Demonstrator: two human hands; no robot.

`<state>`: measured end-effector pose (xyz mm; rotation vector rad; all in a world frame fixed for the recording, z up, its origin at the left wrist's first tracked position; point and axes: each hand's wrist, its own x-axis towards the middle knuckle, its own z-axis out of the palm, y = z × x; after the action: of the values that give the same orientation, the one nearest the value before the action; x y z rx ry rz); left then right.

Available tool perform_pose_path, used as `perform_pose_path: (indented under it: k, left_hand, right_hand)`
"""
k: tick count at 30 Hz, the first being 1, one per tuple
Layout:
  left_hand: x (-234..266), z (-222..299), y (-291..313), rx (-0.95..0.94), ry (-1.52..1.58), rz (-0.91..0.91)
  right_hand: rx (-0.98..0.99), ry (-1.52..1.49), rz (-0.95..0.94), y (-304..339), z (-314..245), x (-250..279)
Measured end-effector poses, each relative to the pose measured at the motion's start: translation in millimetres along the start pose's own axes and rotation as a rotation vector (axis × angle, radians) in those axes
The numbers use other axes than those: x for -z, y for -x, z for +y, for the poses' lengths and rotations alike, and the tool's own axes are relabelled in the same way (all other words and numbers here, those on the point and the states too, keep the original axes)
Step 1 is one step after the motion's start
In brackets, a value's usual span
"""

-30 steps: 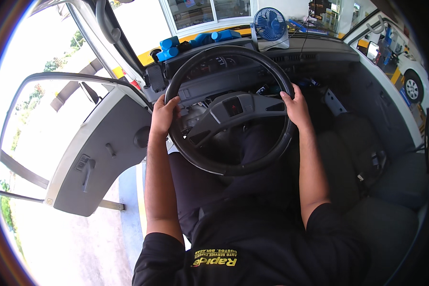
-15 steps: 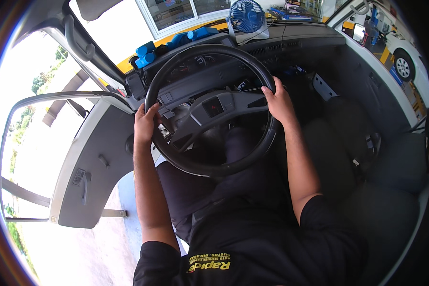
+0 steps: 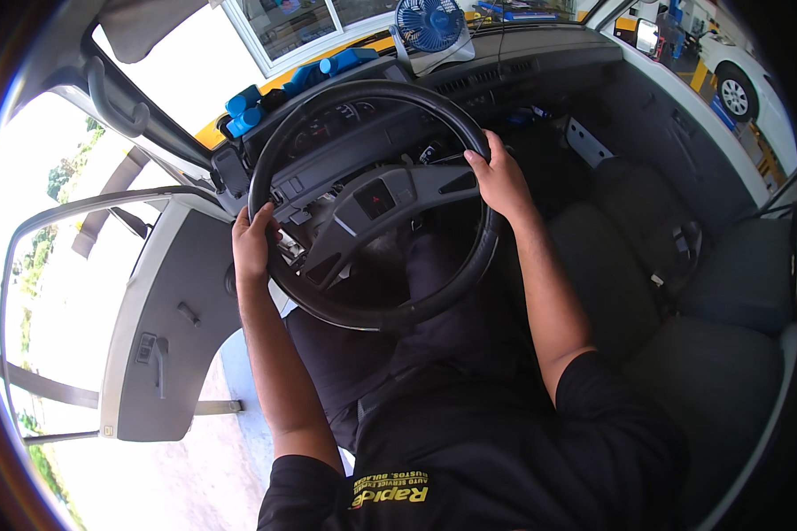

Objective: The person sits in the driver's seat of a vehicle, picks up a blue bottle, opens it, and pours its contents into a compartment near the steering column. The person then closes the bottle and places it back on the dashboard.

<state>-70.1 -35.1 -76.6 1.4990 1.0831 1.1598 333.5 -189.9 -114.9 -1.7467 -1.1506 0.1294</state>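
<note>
A black steering wheel (image 3: 383, 316) with a grey hub fills the middle of the view, its crossbar tilted up to the right. My left hand (image 3: 252, 242) is closed around the left side of the rim, thumb resting over it. On the upper right of the rim, my right hand (image 3: 502, 180) is closed too, its thumb lying along the inner side. Behind the wheel sits the instrument cluster (image 3: 332, 126). Below it, part of the steering column area looks uncovered, though the wheel hides much of it.
An open door (image 3: 155, 327) stands on the left. Blue objects (image 3: 245, 111) and a small blue fan (image 3: 430, 25) sit on the dashboard. Dark seats (image 3: 700, 372) lie to the right. Outside, a white car (image 3: 737, 88) is parked beyond the far window.
The view has shifted, so the cabin and both hands appear slightly further left. Both hands keep their grip on the wheel, whose crossbar angle looks about the same.
</note>
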Motion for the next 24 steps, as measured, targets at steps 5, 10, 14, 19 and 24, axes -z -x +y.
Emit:
perform_pose_path:
  k: [5, 10, 14, 19, 24]
  left_hand:
    - [-1.9, 1.7, 0.7, 0.026, -0.038, 0.024]
    - [-2.9, 3.2, 1.2, 0.009, -0.045, 0.029]
    - [-1.7, 2.6, 0.9, 0.03, -0.04, 0.031]
    - [-0.5, 2.6, 0.5, 0.028, -0.051, 0.027]
    - [-0.9, 1.2, 0.3, 0.043, -0.091, 0.073]
  right_hand:
    - [-0.041, -0.014, -0.033, 1.3, -3.5, 3.9]
    - [-0.037, -0.01, -0.021, -0.3, -1.8, 1.8]
    - [-0.022, -0.017, -0.018, -2.1, 3.7, -0.6]
    - [-0.02, -0.037, -0.027, -2.2, 5.2, -1.1]
    - [0.004, 0.01, -0.001, -1.8, 4.3, 0.2]
